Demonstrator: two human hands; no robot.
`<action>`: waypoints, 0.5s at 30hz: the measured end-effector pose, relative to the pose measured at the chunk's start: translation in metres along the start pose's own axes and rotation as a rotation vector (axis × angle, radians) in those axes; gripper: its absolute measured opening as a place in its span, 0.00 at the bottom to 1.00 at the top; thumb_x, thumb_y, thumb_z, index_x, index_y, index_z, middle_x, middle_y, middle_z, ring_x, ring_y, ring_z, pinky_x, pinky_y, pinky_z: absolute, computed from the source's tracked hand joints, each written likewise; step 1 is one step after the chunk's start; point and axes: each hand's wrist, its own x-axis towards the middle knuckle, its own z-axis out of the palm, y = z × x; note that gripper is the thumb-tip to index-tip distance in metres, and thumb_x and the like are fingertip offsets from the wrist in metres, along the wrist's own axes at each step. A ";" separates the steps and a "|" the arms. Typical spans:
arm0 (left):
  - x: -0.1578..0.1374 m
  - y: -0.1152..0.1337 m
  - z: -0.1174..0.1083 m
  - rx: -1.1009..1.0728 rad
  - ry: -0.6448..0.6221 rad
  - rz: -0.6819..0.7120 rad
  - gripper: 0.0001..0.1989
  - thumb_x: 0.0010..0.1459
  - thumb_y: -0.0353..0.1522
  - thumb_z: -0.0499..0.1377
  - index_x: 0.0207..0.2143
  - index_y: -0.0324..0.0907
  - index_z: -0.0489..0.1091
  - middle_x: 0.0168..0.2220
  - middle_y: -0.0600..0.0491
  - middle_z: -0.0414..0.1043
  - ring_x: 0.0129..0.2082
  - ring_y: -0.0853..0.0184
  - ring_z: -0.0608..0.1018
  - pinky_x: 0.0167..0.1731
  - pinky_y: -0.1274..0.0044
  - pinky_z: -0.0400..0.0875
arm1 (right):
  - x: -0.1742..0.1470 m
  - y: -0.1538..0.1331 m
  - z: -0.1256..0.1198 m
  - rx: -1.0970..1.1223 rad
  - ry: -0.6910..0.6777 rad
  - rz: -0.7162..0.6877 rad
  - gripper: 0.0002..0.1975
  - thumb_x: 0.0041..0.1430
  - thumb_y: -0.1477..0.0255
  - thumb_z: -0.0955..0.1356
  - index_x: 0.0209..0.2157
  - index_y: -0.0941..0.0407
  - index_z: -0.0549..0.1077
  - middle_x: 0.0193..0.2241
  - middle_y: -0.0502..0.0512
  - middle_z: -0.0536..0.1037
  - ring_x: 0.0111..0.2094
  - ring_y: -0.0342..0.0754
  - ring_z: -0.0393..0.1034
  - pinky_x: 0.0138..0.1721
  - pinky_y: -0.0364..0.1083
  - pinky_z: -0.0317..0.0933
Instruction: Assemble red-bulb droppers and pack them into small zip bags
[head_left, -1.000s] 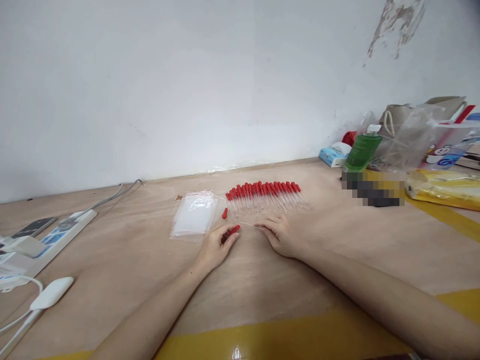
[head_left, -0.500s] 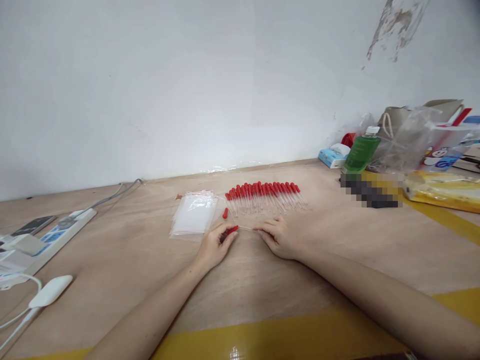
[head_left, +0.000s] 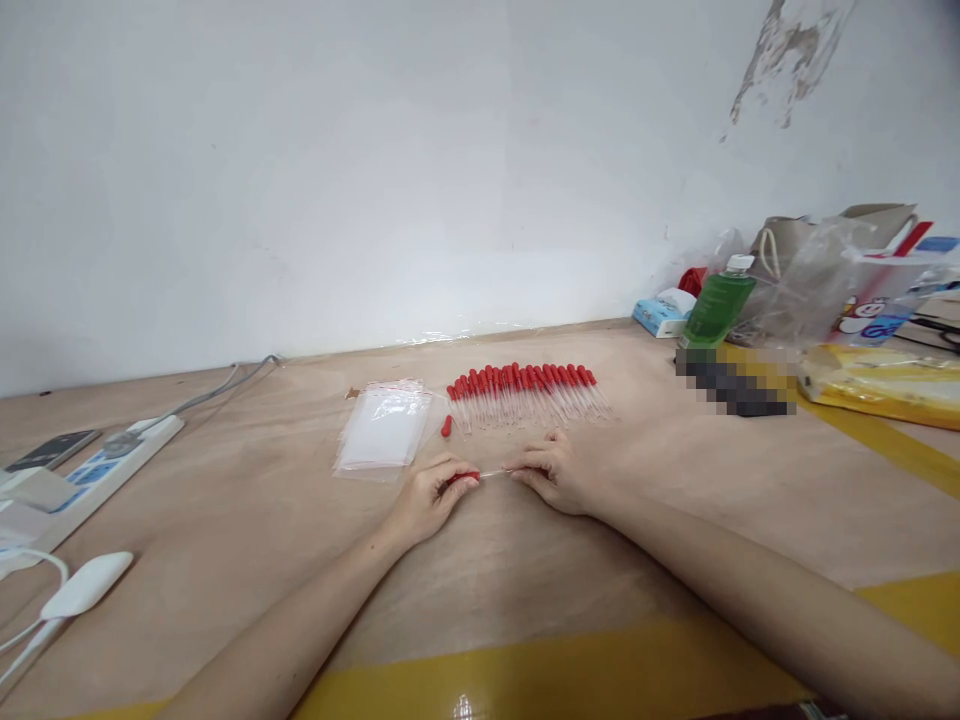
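Between my hands, just above or on the tabletop, lies a dropper [head_left: 491, 474] with a red rubber bulb and a thin clear tube. My left hand [head_left: 431, 497] pinches the bulb between thumb and fingers. The tube's far end is pinched by my right hand [head_left: 551, 474], whose fingers hide the tip. Beyond them a row of several red-bulbed droppers [head_left: 525, 390] lies side by side, bulbs toward the wall. One loose red bulb [head_left: 447, 426] rests at the row's left end. Left of it is a stack of clear zip bags [head_left: 382, 428].
On the left are a power strip [head_left: 127, 470], a phone [head_left: 54, 451] and a white adapter [head_left: 88, 585] with cables. A green bottle [head_left: 718, 305], a tissue pack [head_left: 660, 315], plastic bags [head_left: 795, 290] and a yellow packet [head_left: 885, 388] stand at the right. Yellow tape [head_left: 480, 665] crosses the table's front.
My left hand and the bulb have moved slightly nearer to me, so the dropper lies at a different angle. My right hand has hardly moved. The whole view has shifted a little.
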 end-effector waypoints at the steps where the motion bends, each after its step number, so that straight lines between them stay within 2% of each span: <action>1: 0.000 0.002 0.000 -0.008 -0.024 0.003 0.09 0.58 0.34 0.53 0.35 0.41 0.71 0.33 0.51 0.71 0.32 0.69 0.73 0.34 0.77 0.68 | 0.000 0.000 -0.001 -0.014 -0.009 0.001 0.10 0.59 0.70 0.61 0.38 0.50 0.74 0.29 0.49 0.75 0.28 0.41 0.64 0.38 0.47 0.49; 8: -0.001 0.009 0.000 0.028 -0.059 0.027 0.09 0.58 0.34 0.53 0.33 0.40 0.71 0.29 0.52 0.71 0.27 0.71 0.72 0.29 0.79 0.66 | 0.000 -0.003 -0.001 -0.151 0.006 -0.058 0.12 0.59 0.70 0.60 0.33 0.53 0.74 0.26 0.50 0.74 0.24 0.41 0.61 0.36 0.47 0.45; 15: -0.001 0.010 0.001 0.057 -0.082 0.076 0.09 0.58 0.33 0.53 0.33 0.39 0.71 0.29 0.52 0.70 0.28 0.71 0.71 0.30 0.79 0.66 | 0.001 -0.013 0.000 -0.133 -0.026 -0.079 0.12 0.59 0.72 0.59 0.30 0.55 0.73 0.24 0.49 0.74 0.23 0.40 0.60 0.34 0.47 0.44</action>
